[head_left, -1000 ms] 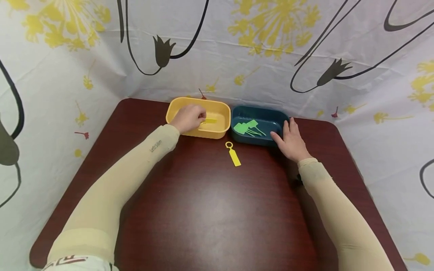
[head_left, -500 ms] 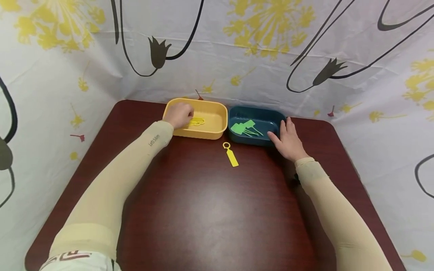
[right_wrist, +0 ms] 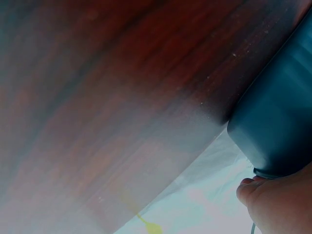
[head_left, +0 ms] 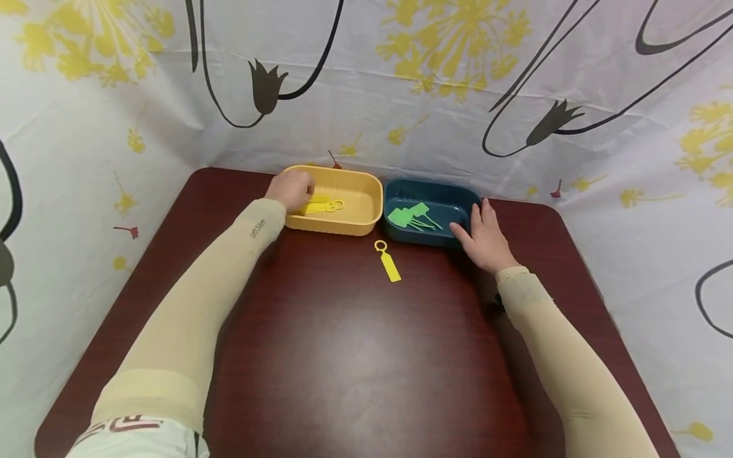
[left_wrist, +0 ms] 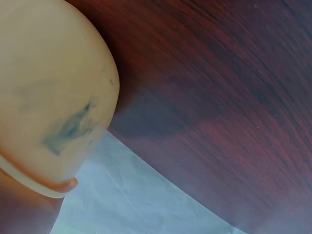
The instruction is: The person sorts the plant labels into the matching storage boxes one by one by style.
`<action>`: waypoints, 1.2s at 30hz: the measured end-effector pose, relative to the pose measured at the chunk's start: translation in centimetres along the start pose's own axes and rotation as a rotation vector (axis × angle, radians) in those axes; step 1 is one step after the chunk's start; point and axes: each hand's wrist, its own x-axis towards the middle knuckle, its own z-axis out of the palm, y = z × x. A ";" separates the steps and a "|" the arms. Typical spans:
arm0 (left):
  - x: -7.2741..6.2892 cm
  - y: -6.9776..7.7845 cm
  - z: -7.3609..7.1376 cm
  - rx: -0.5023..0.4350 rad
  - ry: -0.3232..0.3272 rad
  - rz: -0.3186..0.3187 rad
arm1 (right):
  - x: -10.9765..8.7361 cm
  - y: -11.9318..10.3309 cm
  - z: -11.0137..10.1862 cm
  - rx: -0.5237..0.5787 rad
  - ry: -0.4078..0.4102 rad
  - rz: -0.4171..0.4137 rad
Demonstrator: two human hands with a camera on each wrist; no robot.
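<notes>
At the back of the table stand a yellow bin (head_left: 361, 200) and, beside it on the right, a dark blue bin (head_left: 426, 236). My left hand (head_left: 291, 189) is over the left end of the yellow bin, fingers curled, with yellow loop tags (head_left: 321, 207) lying by its fingertips. Its fingertips face away from view, so I cannot tell whether they pinch a tag. My right hand (head_left: 487, 238) rests on the blue bin's right end, fingers extended along the rim and thumb at the front. Green tags (head_left: 401, 217) with thin stems lie inside the blue bin.
One yellow loop tag (head_left: 389, 264) lies on the dark red-brown table (head_left: 355, 356) in front of the bins. A patterned white cloth (head_left: 366, 95) hangs close behind the bins and along both sides.
My left hand has moved left inside the yellow bin, and more of the yellow tags there shows. The right hand stays on the blue bin. The view has shifted slightly.
</notes>
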 end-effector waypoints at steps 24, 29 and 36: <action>-0.3 0.2 0.3 0.048 -0.002 0.051 | 0.2 0.2 0.3 -0.007 0.005 -0.001; -0.4 0.2 -0.4 0.008 0.007 0.041 | 0.2 0.2 0.3 -0.010 0.005 -0.003; -1.4 0.1 -1.8 -0.127 0.059 -0.012 | 0.1 0.2 0.2 0.000 0.007 -0.004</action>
